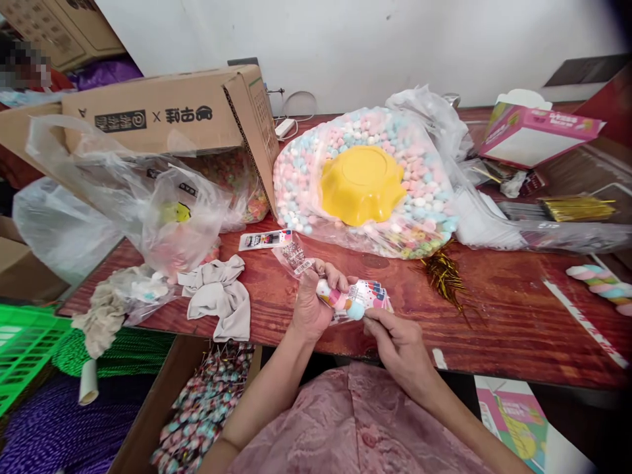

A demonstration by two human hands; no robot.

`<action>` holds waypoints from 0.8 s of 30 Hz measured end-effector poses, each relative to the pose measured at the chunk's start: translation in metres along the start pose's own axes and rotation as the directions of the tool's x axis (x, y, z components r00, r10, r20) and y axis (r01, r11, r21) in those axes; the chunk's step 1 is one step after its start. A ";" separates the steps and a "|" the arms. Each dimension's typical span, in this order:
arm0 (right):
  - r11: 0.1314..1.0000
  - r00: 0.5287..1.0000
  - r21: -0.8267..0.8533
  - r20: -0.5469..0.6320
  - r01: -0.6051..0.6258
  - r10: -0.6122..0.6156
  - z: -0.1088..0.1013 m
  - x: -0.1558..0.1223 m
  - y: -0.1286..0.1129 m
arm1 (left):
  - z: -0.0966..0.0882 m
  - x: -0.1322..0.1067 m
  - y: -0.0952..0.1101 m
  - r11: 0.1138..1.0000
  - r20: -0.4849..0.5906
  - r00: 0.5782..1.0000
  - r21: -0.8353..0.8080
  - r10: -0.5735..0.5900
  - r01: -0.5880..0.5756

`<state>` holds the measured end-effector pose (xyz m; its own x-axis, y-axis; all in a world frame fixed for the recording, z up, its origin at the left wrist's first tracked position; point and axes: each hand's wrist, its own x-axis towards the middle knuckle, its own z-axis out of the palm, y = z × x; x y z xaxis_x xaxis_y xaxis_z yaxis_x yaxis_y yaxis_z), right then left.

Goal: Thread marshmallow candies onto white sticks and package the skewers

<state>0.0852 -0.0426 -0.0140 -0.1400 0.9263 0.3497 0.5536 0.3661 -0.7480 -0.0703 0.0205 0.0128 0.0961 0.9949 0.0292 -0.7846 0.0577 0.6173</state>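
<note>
My left hand [315, 306] is closed around a marshmallow skewer [340, 299] of pink, white, orange and light blue pieces. Above its fingers sticks out a clear wrapper [295, 257] with a printed barcode label; whether the skewer is inside it I cannot tell. Thumb and forefinger of my right hand [397, 337] pinch at the light blue end; the exact spot they grip is hidden. Beneath and behind the skewer, several printed packets [380, 296] lie on the red-brown table [316, 263]. Another flat printed packet [265, 239] lies beyond my left hand.
A large bag of pastel marshmallows [429, 178] carries an upturned yellow bowl [363, 184]. Left stand a cardboard box [162, 112] and a grey cloth [220, 296]. Gold twist ties [444, 276] lie to the right. Below the edge, a box holds many finished skewers [202, 408].
</note>
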 end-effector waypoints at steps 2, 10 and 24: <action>0.961 0.979 0.215 0.145 -0.174 0.145 0.001 0.000 -0.002 | 0.000 0.001 0.001 1.000 0.018 1.000 0.017 0.003 -0.003; 0.880 0.947 -0.392 -0.058 0.269 -0.315 0.004 -0.006 0.007 | -0.002 -0.003 -0.003 0.986 -0.067 0.991 0.125 0.118 -0.109; 0.866 0.898 -0.425 -0.221 0.263 -0.381 0.000 0.000 0.026 | -0.011 -0.004 0.006 0.983 -0.076 0.985 -0.112 -0.154 0.145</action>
<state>0.1001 -0.0329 -0.0336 -0.1551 0.6727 0.7235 0.7918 0.5226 -0.3162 -0.0822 0.0173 0.0083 0.1690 0.9775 -0.1262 -0.8258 0.2103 0.5233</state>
